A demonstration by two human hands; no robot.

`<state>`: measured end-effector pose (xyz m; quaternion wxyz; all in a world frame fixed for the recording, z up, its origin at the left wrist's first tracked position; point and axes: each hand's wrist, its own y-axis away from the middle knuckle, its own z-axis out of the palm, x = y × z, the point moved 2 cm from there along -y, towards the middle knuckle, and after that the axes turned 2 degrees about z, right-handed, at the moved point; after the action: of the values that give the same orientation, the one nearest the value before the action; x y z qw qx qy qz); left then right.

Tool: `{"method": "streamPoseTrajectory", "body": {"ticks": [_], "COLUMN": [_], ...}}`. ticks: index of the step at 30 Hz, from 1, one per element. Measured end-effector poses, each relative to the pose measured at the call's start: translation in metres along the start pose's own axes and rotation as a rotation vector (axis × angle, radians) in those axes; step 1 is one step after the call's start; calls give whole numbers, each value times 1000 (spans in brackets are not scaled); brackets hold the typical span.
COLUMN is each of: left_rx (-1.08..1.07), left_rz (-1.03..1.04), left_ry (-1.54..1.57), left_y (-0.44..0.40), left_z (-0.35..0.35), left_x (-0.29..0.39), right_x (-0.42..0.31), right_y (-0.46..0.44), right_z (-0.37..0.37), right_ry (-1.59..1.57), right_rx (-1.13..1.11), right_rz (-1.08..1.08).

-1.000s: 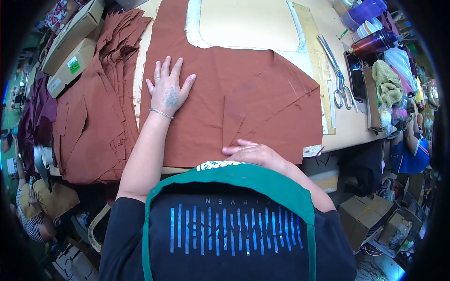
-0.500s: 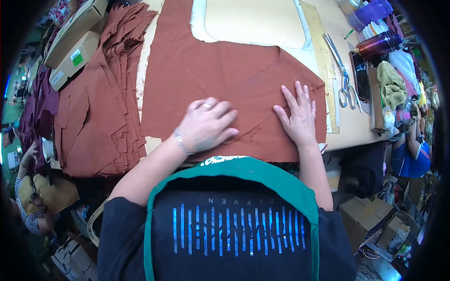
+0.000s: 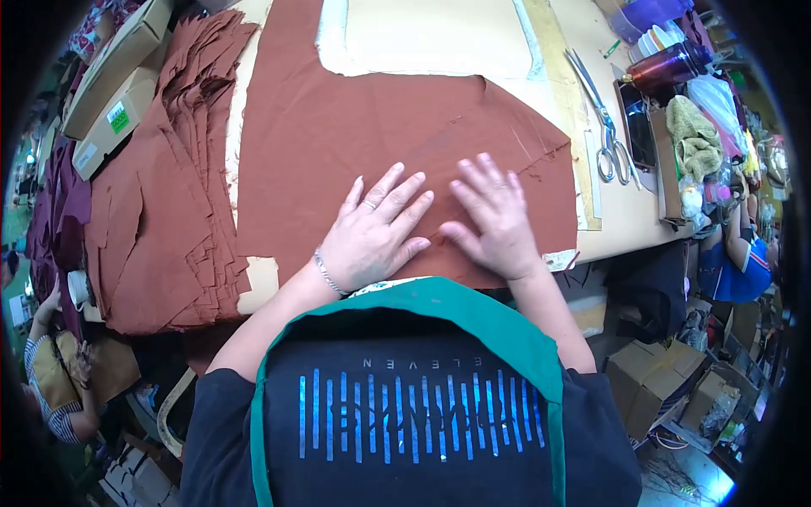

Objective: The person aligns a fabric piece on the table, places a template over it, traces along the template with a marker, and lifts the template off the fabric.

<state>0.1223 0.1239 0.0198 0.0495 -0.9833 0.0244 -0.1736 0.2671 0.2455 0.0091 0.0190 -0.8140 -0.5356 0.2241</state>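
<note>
A rust-brown piece of fabric (image 3: 338, 135) lies spread on the table in front of me, with a few creases and a slanted right corner. My left hand (image 3: 378, 221) rests palm down on its near middle, fingers spread, a ring and a wrist bracelet showing. Just to the right, my right hand (image 3: 497, 221) is over the same fabric, fingers apart and slightly blurred; whether its whole palm touches is hard to tell. Nothing is held in either hand. Beyond the fabric is a pale board with a whitish border (image 3: 334, 42).
A stack of rust-brown fabric pieces (image 3: 160, 220) lies left, beside cardboard boxes (image 3: 114, 122). Large scissors (image 3: 606, 127) lie at right, near a phone (image 3: 635, 127), a dark bottle (image 3: 672, 68) and a box holding a cloth (image 3: 694, 139). Other people sit at both sides.
My right hand has moved left across the fabric, closer to my left hand. My left hand's fingers have straightened and spread. The whole view has shifted slightly.
</note>
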Motion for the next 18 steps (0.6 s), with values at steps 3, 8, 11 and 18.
{"method": "streamPoseTrajectory", "body": {"ticks": [3, 8, 11, 18], "left_rx": [-138, -162, -72, 257], "left_rz": [-39, -45, -39, 54], "left_ry": [-55, -49, -36, 114], "left_y": [-2, 0, 1, -3], "left_z": [14, 9, 6, 7], "left_x": [-2, -2, -1, -20], "right_x": [-1, 84, 123, 87], "right_y": [-4, -19, -10, 45], "right_z": [5, -16, -27, -45], "right_ry": [64, 346, 500, 239], "right_rx": [-220, -148, 159, 192], "right_rz": [68, 485, 454, 704]}}
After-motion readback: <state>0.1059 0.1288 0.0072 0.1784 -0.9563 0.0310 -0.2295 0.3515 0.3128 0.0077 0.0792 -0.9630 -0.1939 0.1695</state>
